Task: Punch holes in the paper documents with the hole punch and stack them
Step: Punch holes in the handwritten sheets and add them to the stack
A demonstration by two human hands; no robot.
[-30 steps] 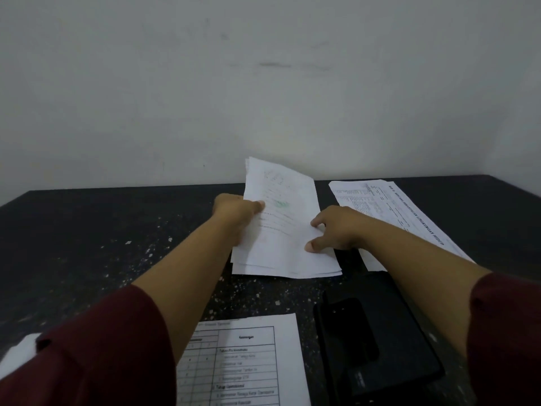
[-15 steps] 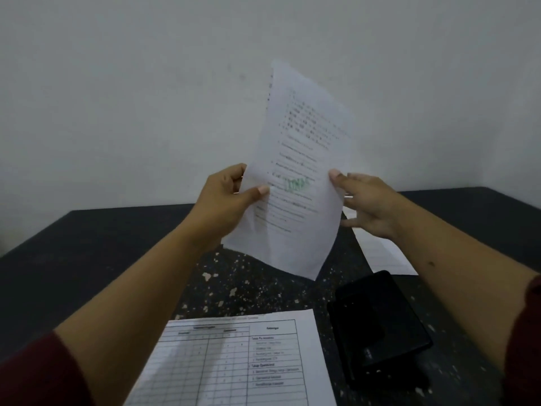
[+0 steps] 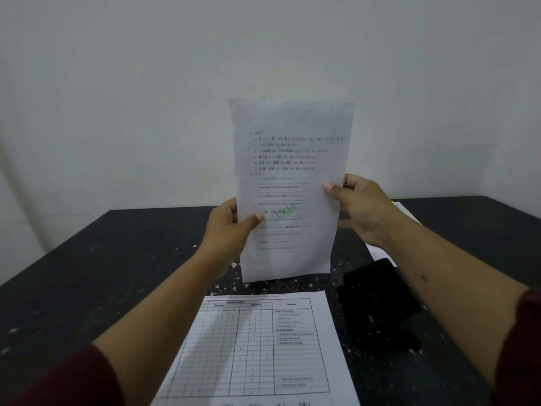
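The paper documents stand upright in the air above the middle of the dark bench, a thin sheaf pinched at both long edges. The left hand grips the edge at 9 o'clock, thumb on the front and fingers behind; the right hand grips the edge at 3 o'clock, slightly higher, the same way. The sheaf looks light and limp, likely to bow or fan apart, so a hold near mid-height on both sides seems best while the edges are squared. The black hole punch sits at 4 o'clock from the sheaf, and a printed table sheet lies flat at 6 o'clock. Another sheet shows partly behind the right wrist.
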